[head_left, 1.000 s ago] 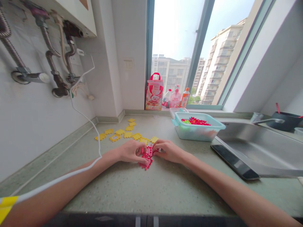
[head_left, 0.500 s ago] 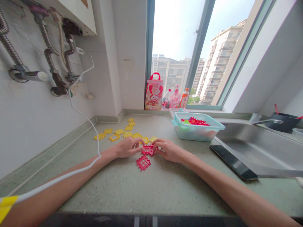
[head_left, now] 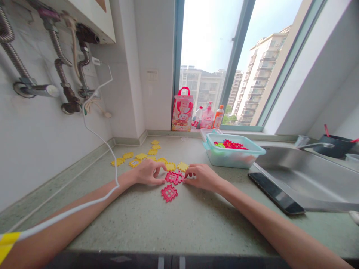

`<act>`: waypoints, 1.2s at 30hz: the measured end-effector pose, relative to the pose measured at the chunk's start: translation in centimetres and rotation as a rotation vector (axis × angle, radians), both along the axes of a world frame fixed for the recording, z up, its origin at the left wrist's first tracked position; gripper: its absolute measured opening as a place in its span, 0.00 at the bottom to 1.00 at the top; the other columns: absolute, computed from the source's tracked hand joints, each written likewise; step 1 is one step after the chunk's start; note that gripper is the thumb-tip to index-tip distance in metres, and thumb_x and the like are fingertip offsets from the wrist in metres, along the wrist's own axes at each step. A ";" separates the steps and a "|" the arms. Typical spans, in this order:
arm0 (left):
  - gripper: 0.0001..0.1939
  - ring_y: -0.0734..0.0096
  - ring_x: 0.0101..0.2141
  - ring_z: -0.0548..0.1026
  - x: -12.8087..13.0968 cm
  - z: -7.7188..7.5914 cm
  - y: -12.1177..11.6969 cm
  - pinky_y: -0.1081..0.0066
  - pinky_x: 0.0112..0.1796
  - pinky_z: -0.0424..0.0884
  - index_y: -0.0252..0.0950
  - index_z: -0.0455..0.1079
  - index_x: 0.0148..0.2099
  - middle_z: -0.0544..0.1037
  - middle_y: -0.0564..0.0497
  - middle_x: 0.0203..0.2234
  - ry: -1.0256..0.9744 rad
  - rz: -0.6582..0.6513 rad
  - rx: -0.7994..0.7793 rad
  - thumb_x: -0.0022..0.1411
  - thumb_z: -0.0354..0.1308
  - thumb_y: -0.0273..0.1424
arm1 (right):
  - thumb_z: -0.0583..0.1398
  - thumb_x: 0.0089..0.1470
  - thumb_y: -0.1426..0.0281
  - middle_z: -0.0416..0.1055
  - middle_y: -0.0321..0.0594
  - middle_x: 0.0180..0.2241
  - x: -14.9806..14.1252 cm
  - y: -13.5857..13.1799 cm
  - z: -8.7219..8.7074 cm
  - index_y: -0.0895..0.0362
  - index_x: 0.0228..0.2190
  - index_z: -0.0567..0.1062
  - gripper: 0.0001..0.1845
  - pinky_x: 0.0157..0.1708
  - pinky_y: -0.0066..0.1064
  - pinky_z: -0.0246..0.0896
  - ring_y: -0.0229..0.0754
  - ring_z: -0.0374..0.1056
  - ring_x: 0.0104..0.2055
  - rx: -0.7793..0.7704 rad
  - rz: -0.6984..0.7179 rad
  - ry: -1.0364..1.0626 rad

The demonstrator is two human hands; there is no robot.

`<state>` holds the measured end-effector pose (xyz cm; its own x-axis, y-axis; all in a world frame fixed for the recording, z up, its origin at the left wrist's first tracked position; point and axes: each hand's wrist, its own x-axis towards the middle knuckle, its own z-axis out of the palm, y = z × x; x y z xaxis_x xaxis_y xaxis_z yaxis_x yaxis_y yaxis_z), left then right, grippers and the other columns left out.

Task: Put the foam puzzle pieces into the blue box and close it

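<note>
— Hands first: where do we have them?

— Both rest on the counter (head_left: 179, 224). Our left hand (head_left: 147, 172) and our right hand (head_left: 202, 176) pinch, with the fingertips, the same small red piece (head_left: 174, 177) from its two sides. The fingers are nearly closed on it, the palms empty.

— And the other pieces?

— A second red piece (head_left: 169, 192) lies free just below the grip, toward us, apart from the held one. The yellow pieces (head_left: 146, 157) are spread beyond the grip and to its left, none joined as far as we can see. The tub (head_left: 235, 154), beyond our right hand, has more red pieces inside.

— So how far are we?

— We judge it is early: most pieces are loose.
</note>
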<state>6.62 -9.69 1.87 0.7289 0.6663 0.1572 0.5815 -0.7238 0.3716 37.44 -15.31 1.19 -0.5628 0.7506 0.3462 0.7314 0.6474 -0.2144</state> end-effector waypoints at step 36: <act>0.30 0.72 0.25 0.66 -0.8 -0.9 1.1 0.72 0.29 0.57 0.37 0.74 0.49 0.72 0.56 0.24 -0.142 -0.058 -0.116 0.67 0.56 0.60 | 0.63 0.60 0.64 0.78 0.37 0.34 8.6 0.3 7.1 0.52 0.35 0.83 0.09 0.34 0.29 0.57 0.39 0.71 0.31 0.673 -0.407 0.214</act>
